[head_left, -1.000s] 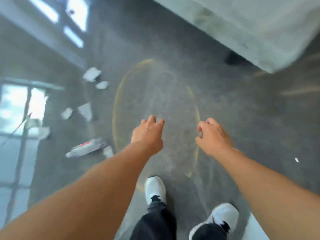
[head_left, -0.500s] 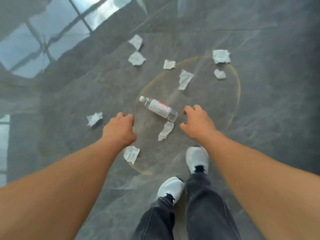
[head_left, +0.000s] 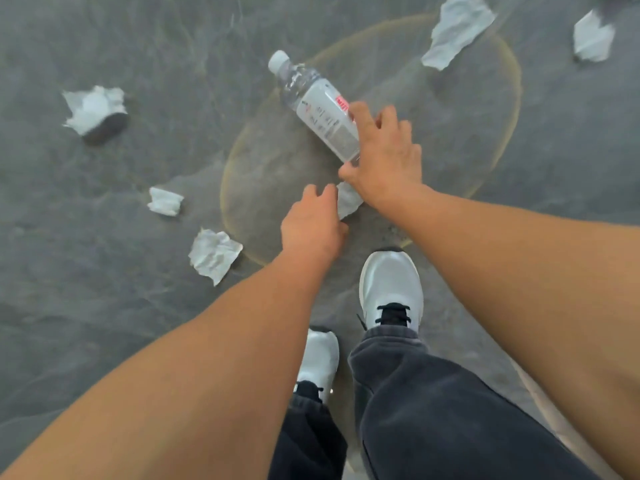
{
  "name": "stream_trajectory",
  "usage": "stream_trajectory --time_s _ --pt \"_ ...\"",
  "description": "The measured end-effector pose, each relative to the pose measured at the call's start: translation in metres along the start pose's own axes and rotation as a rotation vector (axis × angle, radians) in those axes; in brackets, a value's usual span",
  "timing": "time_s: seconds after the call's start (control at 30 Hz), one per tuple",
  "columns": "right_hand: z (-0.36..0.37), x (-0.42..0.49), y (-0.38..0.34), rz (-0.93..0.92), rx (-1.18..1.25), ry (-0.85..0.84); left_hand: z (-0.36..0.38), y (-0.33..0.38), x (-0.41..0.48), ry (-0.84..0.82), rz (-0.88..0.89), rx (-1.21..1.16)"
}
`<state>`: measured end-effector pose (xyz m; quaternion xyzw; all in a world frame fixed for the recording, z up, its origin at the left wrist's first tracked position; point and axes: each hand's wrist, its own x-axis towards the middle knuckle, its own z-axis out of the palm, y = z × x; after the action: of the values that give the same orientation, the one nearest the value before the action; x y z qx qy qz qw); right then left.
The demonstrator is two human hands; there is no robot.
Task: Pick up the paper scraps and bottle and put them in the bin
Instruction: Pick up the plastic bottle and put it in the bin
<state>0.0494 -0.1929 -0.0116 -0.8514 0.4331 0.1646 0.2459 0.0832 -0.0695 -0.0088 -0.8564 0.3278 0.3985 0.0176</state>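
Note:
A clear plastic bottle with a white cap and a white label lies on its side on the grey floor. My right hand hovers over its bottom end, fingers spread around it, not closed. My left hand is just below, fingers apart, reaching onto a white paper scrap that lies between both hands. More crumpled scraps lie around: one at the left, two at the lower left, and two at the top right. No bin is in view.
A faint yellowish ring is marked on the glossy grey floor around the bottle. My two white shoes and dark trouser legs stand at the ring's near edge.
The view has dropped closer to the floor. My right hand has reached forward onto the bottle's bottom end, and my left hand has moved right to the scrap beside it.

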Motion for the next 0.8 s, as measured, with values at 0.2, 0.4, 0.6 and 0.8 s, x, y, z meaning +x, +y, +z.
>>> stream_trajectory --time_s 0.2,0.4,0.6,0.8 --pt "0.017 0.009 0.033 -0.077 0.091 0.048 0.038 -0.002 0.031 0.069 0.03 0.01" --pt "-0.017 -0.051 0.084 0.157 0.173 0.095 0.015 0.021 0.006 0.05 0.142 0.084" --pt "-0.066 -0.181 0.121 0.429 0.288 0.222 -0.023 0.08 -0.07 0.036 0.393 0.245" --pt "-0.076 -0.354 0.148 0.803 0.481 0.382 -0.022 0.158 -0.187 -0.024 0.661 0.407"
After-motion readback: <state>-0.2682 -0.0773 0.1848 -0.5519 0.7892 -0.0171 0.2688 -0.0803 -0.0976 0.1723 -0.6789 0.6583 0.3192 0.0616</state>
